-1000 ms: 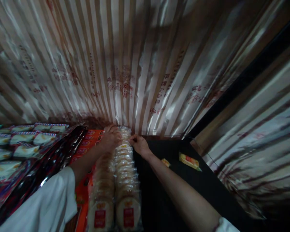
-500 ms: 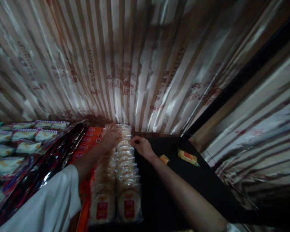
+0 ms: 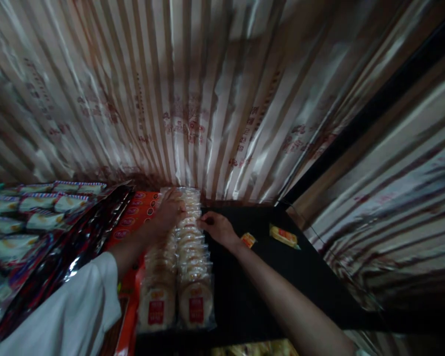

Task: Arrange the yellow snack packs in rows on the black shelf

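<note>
Two overlapping rows of round flat cakes in clear wrappers run away from me, a left row (image 3: pixel 156 304) and a right row (image 3: pixel 196 301), their front packets showing red labels. At the far end, my left hand (image 3: pixel 167 213) reaches over the left row, fingers curled against the left edge of a packet in the right row. Across from it, my right hand (image 3: pixel 219 228) pinches that row's right edge between thumb and finger. Dim light blurs the fingertips, and my left hand covers part of the left row.
An orange printed bag (image 3: pixel 135 210) lies left of the rows, beside dark shiny packaging (image 3: pixel 85 242) and several white packets (image 3: pixel 40 222). Right, on the black surface (image 3: pixel 267 267), are a small yellow packet (image 3: pixel 248 240) and a longer yellow packet (image 3: pixel 284 236). Striped plastic sheeting (image 3: pixel 193 99) hangs behind.
Both hands stay at nearly the same place on the rows. The view has shifted slightly, showing more yellow packets at the bottom edge.
</note>
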Demonstrator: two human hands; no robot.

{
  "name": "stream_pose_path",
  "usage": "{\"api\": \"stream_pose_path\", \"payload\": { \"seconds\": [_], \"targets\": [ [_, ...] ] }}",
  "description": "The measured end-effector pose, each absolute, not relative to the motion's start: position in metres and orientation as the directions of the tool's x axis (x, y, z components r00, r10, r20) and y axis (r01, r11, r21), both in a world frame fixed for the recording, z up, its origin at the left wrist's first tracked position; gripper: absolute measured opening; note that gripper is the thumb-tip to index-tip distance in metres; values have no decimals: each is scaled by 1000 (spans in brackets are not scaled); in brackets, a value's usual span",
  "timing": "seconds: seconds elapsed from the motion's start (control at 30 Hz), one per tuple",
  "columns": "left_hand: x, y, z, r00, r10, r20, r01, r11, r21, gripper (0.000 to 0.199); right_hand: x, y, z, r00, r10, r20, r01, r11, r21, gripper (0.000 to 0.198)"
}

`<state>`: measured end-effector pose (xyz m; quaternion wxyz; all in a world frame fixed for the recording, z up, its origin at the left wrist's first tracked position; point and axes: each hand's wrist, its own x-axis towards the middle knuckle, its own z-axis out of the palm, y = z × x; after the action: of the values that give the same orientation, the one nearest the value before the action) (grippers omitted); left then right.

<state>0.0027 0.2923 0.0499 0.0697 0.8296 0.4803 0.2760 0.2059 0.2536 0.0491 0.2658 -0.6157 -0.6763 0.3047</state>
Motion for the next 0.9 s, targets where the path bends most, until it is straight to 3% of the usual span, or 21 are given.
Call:
{"api": "stream_pose_path", "payload": {
  "seconds": [0.17,0.4,0.5,0.6,0.77,0.9],
  "targets": [
    [-3,281,52,384,816,432,736,-553,390,19,196,258,43,-64,996,54,647,83,-758,13],
    [-3,275,53,457,782,424,736,-600,313,4,195,246,51,47,998,51,709,2,-705,28],
    [0,273,57,459,783,419,734,-600,317,3,202,237,54,-17,1000,-13,719,3,-695,32],
    [1,270,59,458,788,411,729,-598,333,3,205,235,50,-100,993,-56,666,25,-746,20],
    [0,269,59,426,805,412,747,-570,342,2,202,240,40,-93,991,-94,475,-38,-879,12],
    [-1,263,63,437,797,416,745,-580,330,5,197,240,34,-71,997,-2,399,27,-917,12]
  ]
}}
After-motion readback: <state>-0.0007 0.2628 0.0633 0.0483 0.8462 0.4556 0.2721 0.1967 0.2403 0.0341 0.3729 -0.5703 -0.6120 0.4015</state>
